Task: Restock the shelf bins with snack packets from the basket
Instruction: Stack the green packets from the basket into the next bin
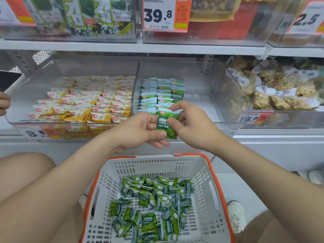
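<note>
The left hand (pixel 142 128) and right hand (pixel 191 125) both pinch one green packet (pixel 163 121) upright at the front edge of the clear bin (pixel 219 122), probably squaring it for the neat rows (pixel 157 95) inside, with more loose in the basket (pixel 157 165) below

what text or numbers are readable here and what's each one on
"39.8": upper middle price tag
"2.5": upper right price tag
"8.8": lower left price tag
"蒜香味", "Garlic Flavor": held green packet
right bin's price tag: blurred, only ".8" is sure
all other print: too small or blurred
</note>
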Available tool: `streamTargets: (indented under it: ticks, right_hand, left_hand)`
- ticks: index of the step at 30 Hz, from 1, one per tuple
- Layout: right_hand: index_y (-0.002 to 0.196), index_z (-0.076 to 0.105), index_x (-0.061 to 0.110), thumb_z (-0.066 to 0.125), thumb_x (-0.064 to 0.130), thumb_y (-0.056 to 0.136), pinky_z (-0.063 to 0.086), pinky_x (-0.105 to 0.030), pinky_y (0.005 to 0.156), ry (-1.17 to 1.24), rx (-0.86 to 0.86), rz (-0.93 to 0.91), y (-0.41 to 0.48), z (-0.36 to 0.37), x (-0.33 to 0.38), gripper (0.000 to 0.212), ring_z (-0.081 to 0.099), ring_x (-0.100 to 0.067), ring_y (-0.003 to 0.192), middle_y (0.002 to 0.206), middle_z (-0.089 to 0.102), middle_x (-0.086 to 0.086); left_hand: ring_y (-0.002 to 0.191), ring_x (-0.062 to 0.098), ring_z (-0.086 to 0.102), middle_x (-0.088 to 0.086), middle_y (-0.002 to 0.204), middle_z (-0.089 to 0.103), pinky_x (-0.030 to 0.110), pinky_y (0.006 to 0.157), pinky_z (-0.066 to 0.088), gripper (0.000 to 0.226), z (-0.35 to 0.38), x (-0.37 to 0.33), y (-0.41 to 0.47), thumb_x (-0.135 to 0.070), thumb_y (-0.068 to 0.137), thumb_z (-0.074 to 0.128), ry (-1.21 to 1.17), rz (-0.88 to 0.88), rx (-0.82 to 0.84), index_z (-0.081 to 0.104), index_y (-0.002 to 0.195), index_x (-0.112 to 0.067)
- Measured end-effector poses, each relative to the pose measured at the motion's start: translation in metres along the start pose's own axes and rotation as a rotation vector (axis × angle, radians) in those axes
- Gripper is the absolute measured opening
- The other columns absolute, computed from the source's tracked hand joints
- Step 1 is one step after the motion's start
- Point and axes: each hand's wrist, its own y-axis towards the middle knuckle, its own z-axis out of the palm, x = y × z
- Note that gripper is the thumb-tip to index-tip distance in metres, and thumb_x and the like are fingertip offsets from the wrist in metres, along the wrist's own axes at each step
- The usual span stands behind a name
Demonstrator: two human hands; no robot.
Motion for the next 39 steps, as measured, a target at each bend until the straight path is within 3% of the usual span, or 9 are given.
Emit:
streamTargets:
  ticks: [6,9,13,18,24,27,32,35,39]
  right_hand:
    - [0.122,0.054,0.026,0.076,0.039,0.089,0.058,-0.053,0.075,0.249,-0.049,0.137,0.013,-0.006,-0.001,0.042,0.069,-0.027,0.070,0.082,0.071,-0.009]
    - [0.117,0.054,0.028,0.076,0.036,0.089,0.058,-0.051,0.078,0.204,-0.194,0.146,0.029,-0.013,-0.011,0.037,0.069,-0.027,0.076,0.083,0.070,-0.007]
    - [0.128,0.056,0.017,0.075,0.036,0.091,0.041,-0.033,0.078,-0.059,-0.236,0.200,0.061,-0.020,-0.039,0.046,0.059,-0.028,0.106,0.096,0.066,-0.005]
    - [0.129,0.057,0.013,0.079,0.035,0.087,0.037,-0.029,0.080,-0.203,-0.112,0.304,0.105,-0.008,-0.075,0.053,0.054,-0.032,0.120,0.110,0.066,-0.016]
    - [0.135,0.056,0.014,0.081,0.031,0.086,0.050,-0.036,0.098,-0.214,-0.049,0.347,0.143,0.007,-0.083,0.058,0.054,-0.032,0.126,0.135,0.056,-0.018]
    - [0.129,0.057,0.013,0.084,0.030,0.082,0.047,-0.034,0.089,-0.262,-0.071,0.319,0.153,0.011,-0.082,0.057,0.053,-0.031,0.121,0.125,0.060,-0.016]
    - [0.099,0.054,0.010,0.086,0.047,0.077,0.046,-0.035,0.067,-0.477,-0.150,0.366,0.154,0.012,-0.084,0.053,0.053,-0.031,0.081,0.092,0.054,-0.010]
    - [0.066,0.043,0.015,0.075,0.042,0.088,0.039,-0.028,0.058,-0.399,-0.054,0.352,0.154,0.015,-0.085,0.047,0.053,-0.030,0.075,0.069,0.047,-0.009]
    - [0.064,0.046,0.008,0.055,0.022,0.098,0.041,-0.034,0.057,-0.378,0.132,0.294,0.139,0.002,-0.074,0.038,0.046,-0.032,0.072,0.067,0.047,-0.014]
  left_hand:
    - [0.081,0.031,0.079,0.008,0.068,0.074,0.039,0.073,0.066,0.015,0.004,-0.020,-0.001,-0.010,0.095,0.074,-0.010,0.044,-0.214,0.061,0.101,-0.004]
    - [0.057,0.008,0.070,-0.003,0.071,0.076,0.031,0.058,0.057,0.018,-0.001,-0.018,0.009,-0.033,0.092,0.080,0.372,0.200,-0.540,0.070,0.101,-0.020]
    - [0.079,0.007,0.059,-0.015,0.082,0.067,0.034,0.067,0.049,0.002,-0.011,-0.015,0.023,-0.032,0.093,0.068,0.941,0.470,-0.794,0.069,0.094,-0.029]
    - [0.113,0.025,0.054,-0.004,0.100,0.070,0.044,0.098,0.034,0.015,-0.024,-0.008,0.046,-0.026,0.093,0.058,1.268,0.408,-0.673,0.071,0.099,-0.022]
    - [0.084,0.024,0.065,-0.004,0.073,0.067,0.050,0.109,0.028,0.028,-0.022,-0.009,0.060,-0.035,0.095,0.043,1.454,0.232,-0.652,0.068,0.083,-0.026]
    - [0.073,0.024,0.062,-0.005,0.060,0.059,0.051,0.110,0.027,0.028,-0.020,-0.009,0.059,-0.035,0.094,0.043,1.512,0.200,-0.624,0.063,0.076,-0.025]
    - [0.071,0.024,0.061,-0.006,0.059,0.058,0.050,0.110,0.026,0.028,-0.021,-0.009,0.059,-0.034,0.093,0.043,1.525,0.201,-0.603,0.061,0.073,-0.024]
    - [0.071,0.023,0.060,-0.006,0.060,0.058,0.050,0.113,0.026,0.029,-0.023,-0.007,0.058,-0.033,0.096,0.043,1.509,0.222,-0.600,0.061,0.075,-0.025]
    - [0.078,0.024,0.061,-0.006,0.065,0.060,0.050,0.118,0.027,0.026,-0.025,-0.006,0.055,-0.032,0.099,0.045,1.419,0.281,-0.606,0.065,0.083,-0.027]
